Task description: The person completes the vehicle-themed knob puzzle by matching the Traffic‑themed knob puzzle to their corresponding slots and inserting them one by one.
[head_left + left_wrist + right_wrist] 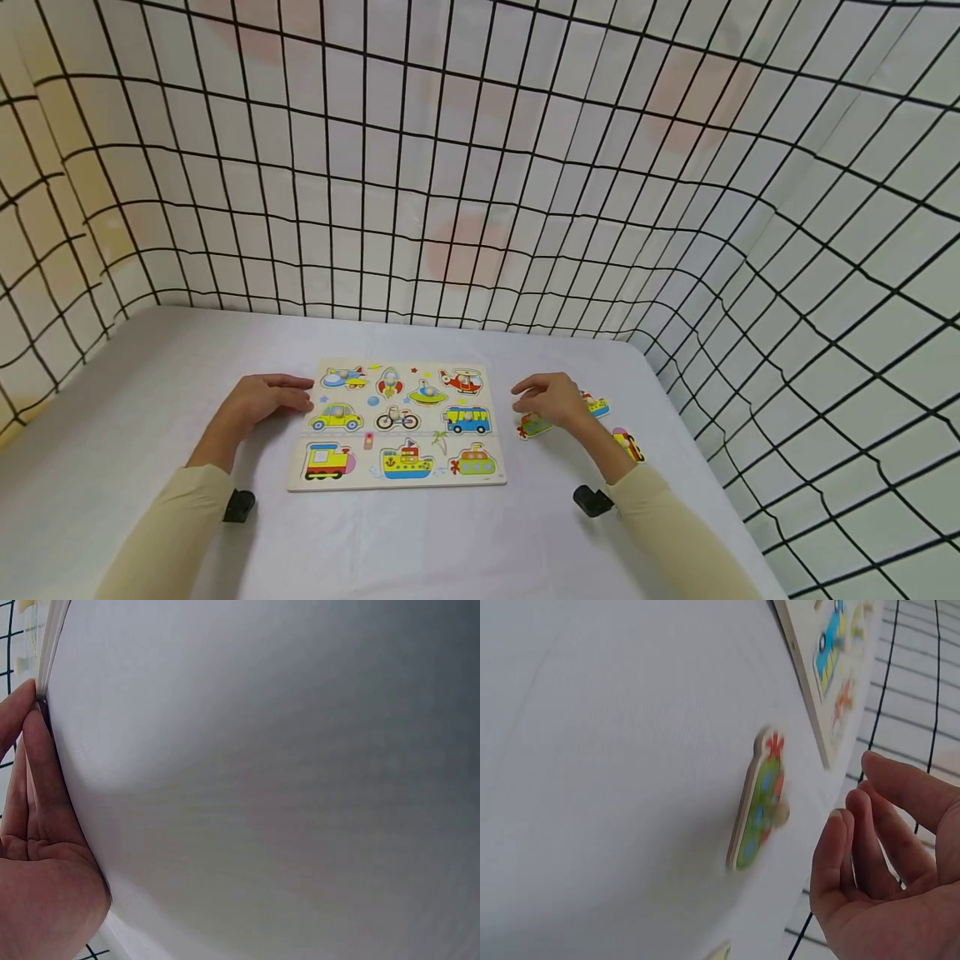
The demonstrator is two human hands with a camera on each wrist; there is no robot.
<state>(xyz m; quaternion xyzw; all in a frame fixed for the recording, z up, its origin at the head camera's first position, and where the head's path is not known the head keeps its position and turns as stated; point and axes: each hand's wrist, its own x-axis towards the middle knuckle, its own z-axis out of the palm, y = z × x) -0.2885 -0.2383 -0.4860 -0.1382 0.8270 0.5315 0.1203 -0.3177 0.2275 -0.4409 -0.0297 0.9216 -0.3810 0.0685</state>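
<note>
A wooden peg puzzle board (pixel 442 433) with vehicle pictures lies flat on the table. My left hand (pixel 258 400) rests at its left edge, fingers fairly straight; in the left wrist view the fingertips (pixel 34 712) reach the board's edge. My right hand (pixel 551 398) hovers right of the board, fingers loosely bent and nothing between them. Beneath it lies a green submarine puzzle piece (pixel 759 810) with a round knob, apart from the fingers. A ship puzzle piece (pixel 597 405) and a train puzzle piece (pixel 628 444) lie farther right, the ship partly hidden by the hand.
A white cloth covers the table (pixel 420 542). Behind and along the sides stands a black wire grid (pixel 465 200) before white sheeting. Knobbed pieces such as the bus (pixel 467 419) and the car (pixel 337 416) sit in the board.
</note>
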